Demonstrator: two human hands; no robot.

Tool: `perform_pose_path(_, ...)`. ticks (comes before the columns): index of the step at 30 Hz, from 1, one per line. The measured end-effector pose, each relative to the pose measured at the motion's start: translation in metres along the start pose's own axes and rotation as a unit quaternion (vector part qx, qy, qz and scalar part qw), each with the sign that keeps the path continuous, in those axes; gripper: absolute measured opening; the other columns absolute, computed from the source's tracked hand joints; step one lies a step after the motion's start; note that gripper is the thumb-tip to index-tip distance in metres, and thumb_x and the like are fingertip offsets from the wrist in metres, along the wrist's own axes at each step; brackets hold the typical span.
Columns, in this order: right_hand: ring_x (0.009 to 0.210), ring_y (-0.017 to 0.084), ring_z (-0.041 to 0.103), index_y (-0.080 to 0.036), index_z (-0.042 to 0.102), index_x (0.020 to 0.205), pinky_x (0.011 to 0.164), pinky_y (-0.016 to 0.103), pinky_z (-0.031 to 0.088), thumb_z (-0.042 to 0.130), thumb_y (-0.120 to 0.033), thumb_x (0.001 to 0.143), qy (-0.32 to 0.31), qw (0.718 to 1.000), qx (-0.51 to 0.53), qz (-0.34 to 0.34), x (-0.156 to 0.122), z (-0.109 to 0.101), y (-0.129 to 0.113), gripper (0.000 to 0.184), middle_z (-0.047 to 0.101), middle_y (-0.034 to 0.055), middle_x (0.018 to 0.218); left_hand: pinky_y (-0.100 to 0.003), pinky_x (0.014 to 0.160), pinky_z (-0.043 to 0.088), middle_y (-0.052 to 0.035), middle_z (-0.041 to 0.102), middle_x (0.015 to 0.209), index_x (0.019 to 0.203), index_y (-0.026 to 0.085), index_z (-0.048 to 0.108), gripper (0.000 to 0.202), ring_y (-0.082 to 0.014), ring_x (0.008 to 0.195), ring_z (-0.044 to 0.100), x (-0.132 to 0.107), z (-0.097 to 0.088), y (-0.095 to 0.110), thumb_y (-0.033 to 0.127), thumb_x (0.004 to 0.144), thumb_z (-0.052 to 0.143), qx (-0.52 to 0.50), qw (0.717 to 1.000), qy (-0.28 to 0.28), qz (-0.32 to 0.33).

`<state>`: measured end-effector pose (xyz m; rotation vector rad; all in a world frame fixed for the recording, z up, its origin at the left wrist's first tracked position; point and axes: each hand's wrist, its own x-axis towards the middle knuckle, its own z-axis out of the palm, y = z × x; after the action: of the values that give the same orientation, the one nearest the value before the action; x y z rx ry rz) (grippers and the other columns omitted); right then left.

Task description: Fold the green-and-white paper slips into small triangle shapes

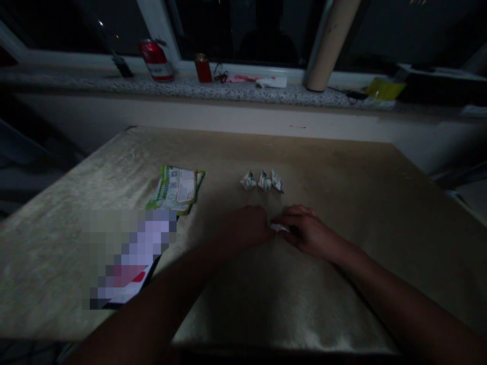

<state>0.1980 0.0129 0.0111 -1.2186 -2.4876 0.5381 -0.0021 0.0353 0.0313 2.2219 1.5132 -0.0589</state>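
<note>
My left hand [247, 227] and my right hand [306, 230] meet low over the table [342, 203], fingers curled and pinched on one small folded paper piece [279, 227] between them. Just beyond the hands, three small folded paper shapes [262, 181] lie in a row. A stack of green and white printed leaflets [177, 188] lies to the left of them. The light is dim, so fine detail of the paper is hard to read.
A flat card or phone with a blurred face [127, 258] lies at the near left. On the windowsill behind stand a red can [156, 61], a small red container [203, 68], a cardboard tube [330, 43] and a yellow item [385, 89].
</note>
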Motion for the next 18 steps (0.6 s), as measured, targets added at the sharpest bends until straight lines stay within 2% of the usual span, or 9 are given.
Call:
perform_pose_path(6, 0.100, 0.025, 0.061, -0.027, 0.072, 0.117, 0.091, 0.041, 0.040, 0.064, -0.023, 0.090, -0.006, 1.000, -0.011, 0.015, 0.001, -0.001, -0.001, 0.028, 0.071, 0.0061, 0.101, -0.035, 0.064, 0.050, -0.0142, 0.074, 0.081, 0.084, 0.017, 0.076, 0.036, -0.0291, 0.076, 0.071, 0.001, -0.008, 0.005, 0.050, 0.077, 0.062, 0.007, 1.000, -0.022, 0.001)
perform_pose_path(11, 0.101, 0.024, 0.060, -0.029, 0.072, 0.118, 0.092, 0.041, 0.040, 0.065, -0.023, 0.090, -0.012, 1.000, -0.007, 0.012, 0.002, -0.001, 0.001, 0.030, 0.070, 0.0057, 0.101, -0.034, 0.062, 0.049, -0.0125, 0.075, 0.086, 0.084, 0.018, 0.075, 0.028, -0.0267, 0.074, 0.070, -0.001, -0.009, 0.001, 0.042, 0.077, 0.062, -0.007, 0.999, -0.043, 0.000)
perform_pose_path(18, 0.100, 0.024, 0.061, -0.027, 0.073, 0.115, 0.091, 0.040, 0.040, 0.065, -0.025, 0.090, -0.009, 1.000, -0.004, 0.018, 0.002, -0.002, -0.001, 0.026, 0.071, 0.0054, 0.101, -0.033, 0.064, 0.049, -0.0117, 0.075, 0.082, 0.081, 0.017, 0.077, 0.024, -0.0256, 0.073, 0.070, -0.004, -0.012, -0.007, 0.034, 0.075, 0.061, -0.005, 0.998, -0.057, -0.010)
